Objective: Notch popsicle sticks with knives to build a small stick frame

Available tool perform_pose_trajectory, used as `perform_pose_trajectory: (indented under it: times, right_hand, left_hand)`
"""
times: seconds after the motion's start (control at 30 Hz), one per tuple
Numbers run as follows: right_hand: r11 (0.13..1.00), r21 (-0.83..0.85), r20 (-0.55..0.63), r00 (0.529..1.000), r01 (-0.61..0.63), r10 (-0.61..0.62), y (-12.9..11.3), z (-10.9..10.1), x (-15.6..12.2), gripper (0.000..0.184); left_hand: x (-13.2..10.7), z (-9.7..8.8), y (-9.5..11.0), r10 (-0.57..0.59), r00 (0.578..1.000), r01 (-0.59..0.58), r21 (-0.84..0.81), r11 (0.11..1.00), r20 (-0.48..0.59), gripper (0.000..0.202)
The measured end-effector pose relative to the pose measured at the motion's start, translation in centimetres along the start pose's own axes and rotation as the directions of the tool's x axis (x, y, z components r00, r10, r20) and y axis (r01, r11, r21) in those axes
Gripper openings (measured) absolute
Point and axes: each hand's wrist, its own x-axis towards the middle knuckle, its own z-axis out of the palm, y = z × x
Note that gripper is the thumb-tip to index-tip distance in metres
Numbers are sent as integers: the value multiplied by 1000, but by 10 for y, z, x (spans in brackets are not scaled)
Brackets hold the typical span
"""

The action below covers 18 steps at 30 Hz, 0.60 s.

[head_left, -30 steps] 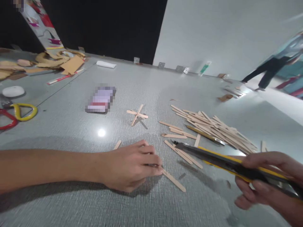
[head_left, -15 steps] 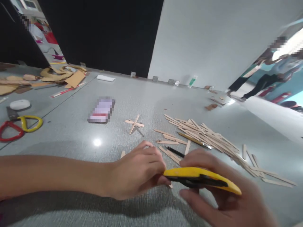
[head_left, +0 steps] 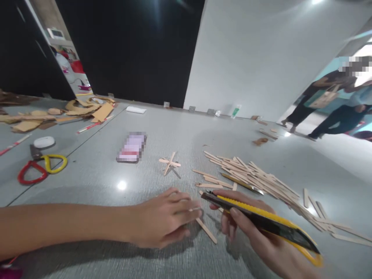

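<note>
My left hand [head_left: 162, 221] lies on the grey table, its fingertips pressing down one end of a wooden craft stick [head_left: 205, 229]. My right hand [head_left: 255, 236] grips a yellow and black utility knife [head_left: 261, 221], whose tip points left, close above that stick and beside my left fingers. A heap of loose wooden sticks [head_left: 255, 178] spreads to the right. A small cross of glued sticks [head_left: 170, 163] sits just beyond my left hand.
A phone [head_left: 131, 147] lies mid-table. Red and yellow scissors [head_left: 42, 170] and a white oval object [head_left: 43, 142] are at the left, cardboard scraps [head_left: 72, 112] farther back. Two people [head_left: 328, 102] walk at the far right.
My right hand has turned the knife so that its tip points at the stick under my left fingers. The camera has tilted up a little.
</note>
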Motion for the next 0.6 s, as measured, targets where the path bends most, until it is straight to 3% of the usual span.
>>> perform_pose_trajectory:
  times: [0.1, 0.23, 0.37, 0.47, 0.6]
  right_hand:
    - [984, 152, 25, 996, -89, 86, 17, 10, -1, 38]
    - [941, 274, 38, 980, -198, 196, 21, 30, -3, 46]
    - [973, 148, -30, 982, -178, 184, 14, 36, -5, 42]
    - [991, 59, -35, 991, -124, 126, 8, 35, -7, 41]
    - [983, 91, -36, 986, -160, 164, 6, 38, -8, 41]
  left_hand:
    - [-9, 2, -2, 44, 999, -44, 9, 999, 11, 40]
    - [-19, 0, -7, -39, 997, 36, -59, 998, -59, 28]
    - [-23, 0, -11, -171, 981, 149, -207, 967, -91, 19]
    - [-23, 0, -11, -161, 984, 140, -238, 961, -74, 24]
    - [-20, 0, -10, -167, 983, 137, -306, 942, -74, 25]
